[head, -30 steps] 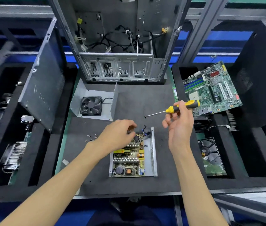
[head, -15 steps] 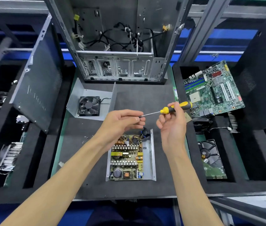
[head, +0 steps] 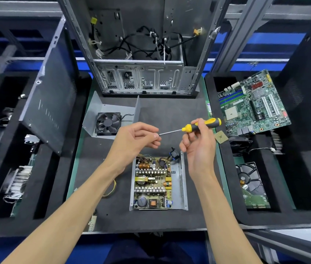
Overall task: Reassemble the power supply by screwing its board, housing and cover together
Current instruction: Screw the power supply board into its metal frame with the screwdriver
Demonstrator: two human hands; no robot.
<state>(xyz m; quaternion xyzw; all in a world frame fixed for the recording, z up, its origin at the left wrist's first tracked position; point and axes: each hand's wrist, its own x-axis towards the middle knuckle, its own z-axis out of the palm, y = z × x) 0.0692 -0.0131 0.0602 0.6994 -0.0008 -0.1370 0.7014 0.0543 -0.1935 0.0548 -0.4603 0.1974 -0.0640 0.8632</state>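
The power supply board [head: 152, 182] lies in its open grey metal housing [head: 181, 185] on the dark mat. The cover [head: 111, 109], with a black fan [head: 107, 123] on it, lies behind and to the left. My right hand [head: 198, 147] grips a yellow and black screwdriver [head: 198, 126], shaft pointing left. My left hand [head: 137, 138] is raised above the board, and its fingertips pinch at the screwdriver's tip. Whatever is pinched there is hidden by the fingers.
An open computer case [head: 141, 54] stands at the back, its side panel [head: 50, 88] leaning on the left. A motherboard [head: 253, 103], a loose chip [head: 221, 137] and a hard drive [head: 251, 185] sit in the right foam tray. Heatsinks [head: 15, 181] lie in the left tray.
My left hand rose from the board's far end up to the screwdriver tip. My right hand brought the screwdriver lower and leftward to meet it.
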